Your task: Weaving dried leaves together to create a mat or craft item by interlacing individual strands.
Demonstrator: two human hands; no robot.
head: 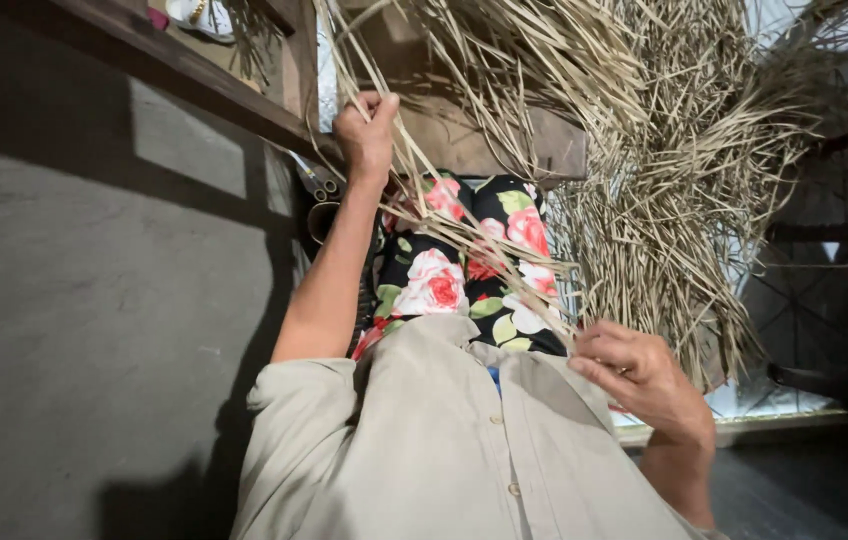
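Item one: my left hand, raised at the top of the view, arm stretched out from a rolled beige sleeve. Its fingers are closed around a thin bunch of dry straw strips, thumb pressed over them.

Item two: my right hand, low and to the right, close to my chest. Thumb and fingertips are pressed together, pinching the lower end of the same strips. The strips run slantwise between the two hands, pulled fairly straight, crossing above my lap.

Item three: straw pile, a large loose heap of pale, stiff stalks filling the upper right of the view, ends splaying in all directions. The held strips lead up towards it past the left hand (I cannot tell exactly where they join it).

Item four: floral cloth, black with red and pink roses and green leaves, lying over my lap under the strips.

Item five: beige shirt, buttoned, filling the bottom centre.

Item six: wooden beam, dark, running diagonally across the upper left, just behind the left hand.

Item seven: grey floor, bare concrete, on the left side.
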